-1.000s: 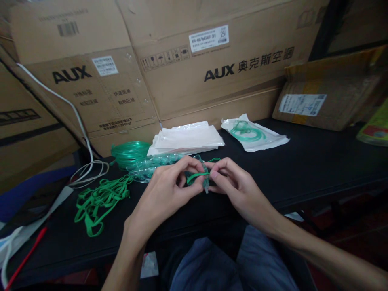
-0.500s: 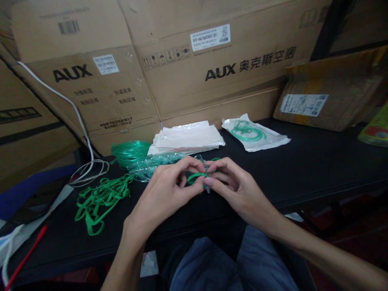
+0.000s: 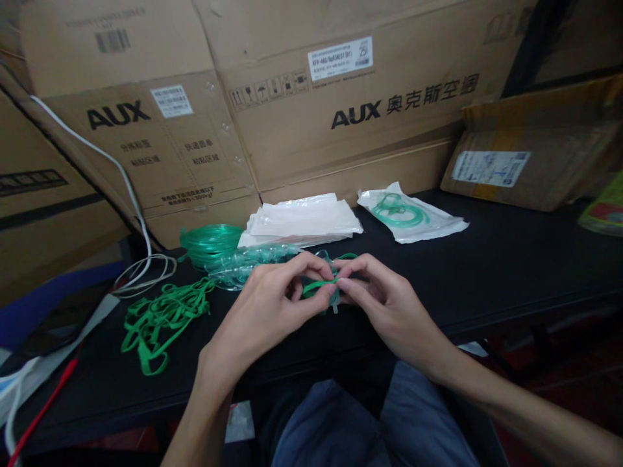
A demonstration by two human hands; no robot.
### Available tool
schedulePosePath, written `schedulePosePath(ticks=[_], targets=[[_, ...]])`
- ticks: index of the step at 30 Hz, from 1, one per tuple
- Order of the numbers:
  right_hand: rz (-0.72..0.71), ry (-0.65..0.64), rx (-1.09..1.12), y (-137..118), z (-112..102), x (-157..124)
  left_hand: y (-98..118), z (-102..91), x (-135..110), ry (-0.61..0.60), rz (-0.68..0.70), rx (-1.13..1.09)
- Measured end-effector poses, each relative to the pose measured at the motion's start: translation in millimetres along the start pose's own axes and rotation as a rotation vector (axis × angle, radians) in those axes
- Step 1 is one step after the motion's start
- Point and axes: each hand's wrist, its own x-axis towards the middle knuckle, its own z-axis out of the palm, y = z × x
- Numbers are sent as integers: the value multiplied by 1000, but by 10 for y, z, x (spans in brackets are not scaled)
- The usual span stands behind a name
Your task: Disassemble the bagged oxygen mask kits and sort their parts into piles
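Fingertips of my left hand [image 3: 280, 292] and my right hand [image 3: 379, 292] meet over the table's front part, both pinching a narrow green elastic strap [image 3: 317, 285]. Just behind and beneath the fingers shows a clear, greenish plastic mask [image 3: 335, 307], mostly covered by the hands. Past my left hand lies a row of nested clear green masks [image 3: 256, 264]. A tangled heap of green elastic straps [image 3: 165, 314] rests on the table to the left.
Coiled green tubing [image 3: 210, 245] and a stack of white pouches [image 3: 302, 219] sit at the back. Right of them lies an opened-looking pouch with tubing [image 3: 413, 219]. Large cardboard boxes [image 3: 292, 143] wall off the black table [image 3: 487, 272]. A white cable [image 3: 117, 165] hangs at left.
The right hand's fingertips have shifted slightly, now pinching closer against the left fingertips on the strap. Everything else stays in place apart from a slight camera shift.
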Motion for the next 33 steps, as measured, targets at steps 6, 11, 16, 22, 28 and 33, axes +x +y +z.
schedulePosePath(ticks=[6, 11, 16, 22, 28, 33], targets=[[82, 32, 89, 1, 6, -9, -21, -10, -15, 14, 9, 64], [158, 62, 184, -24, -5, -4, -52, -55, -29, 35, 14, 79], [170, 110, 268, -3, -18, 1, -74, -95, -29, 52, 10, 103], [173, 103, 269, -7, -19, -2, -55, -80, -29, 65, 20, 77], [118, 77, 200, -52, -7, -15, -52, -61, -23, 77, -6, 11], [81, -9, 92, -56, -2, -15, -50, -36, -5, 126, -60, -39]])
